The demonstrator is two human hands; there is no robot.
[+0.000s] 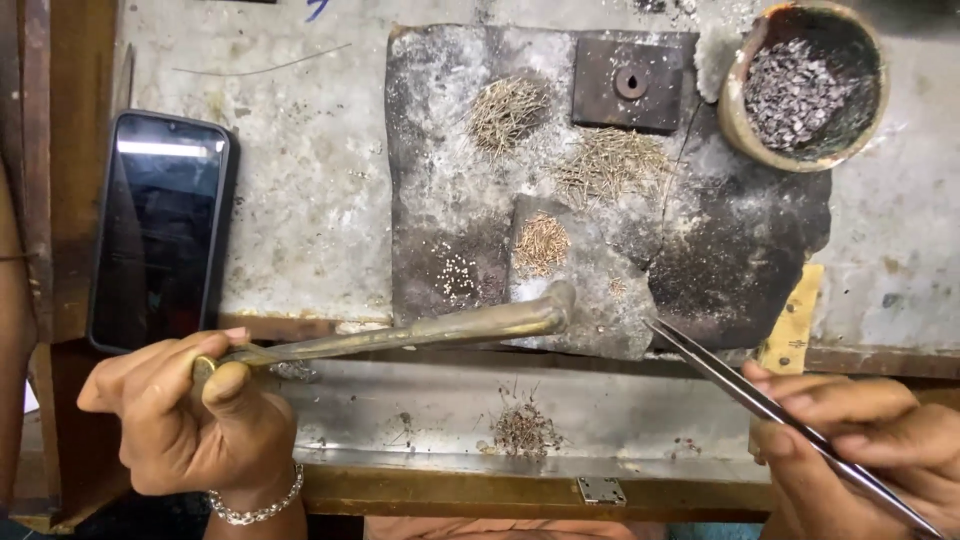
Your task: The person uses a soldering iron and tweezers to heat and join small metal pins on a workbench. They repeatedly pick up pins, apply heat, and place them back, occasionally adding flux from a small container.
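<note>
Our left hand [190, 415] has its fingers curled shut around the thin end of a brass blowpipe [420, 330], thumb pressed on top. From that grip the pipe runs up and to the right, and its bent tip rests at the front edge of the charred soldering slab [720, 250]. Our right hand [870, 440] pinches a pair of steel tweezers [760, 400] between thumb and fingers; the tweezers lead up and to the left, their points closed together at the slab's front edge, just right of the pipe tip.

On the slab lie heaps of fine wire bits [505, 112], a small cluster of tiny pale beads [458, 272] and a square metal plate [628, 82]. A round bowl of grey chips [805, 85] sits at the slab's far right corner. A dark phone [160, 230] lies well to the left.
</note>
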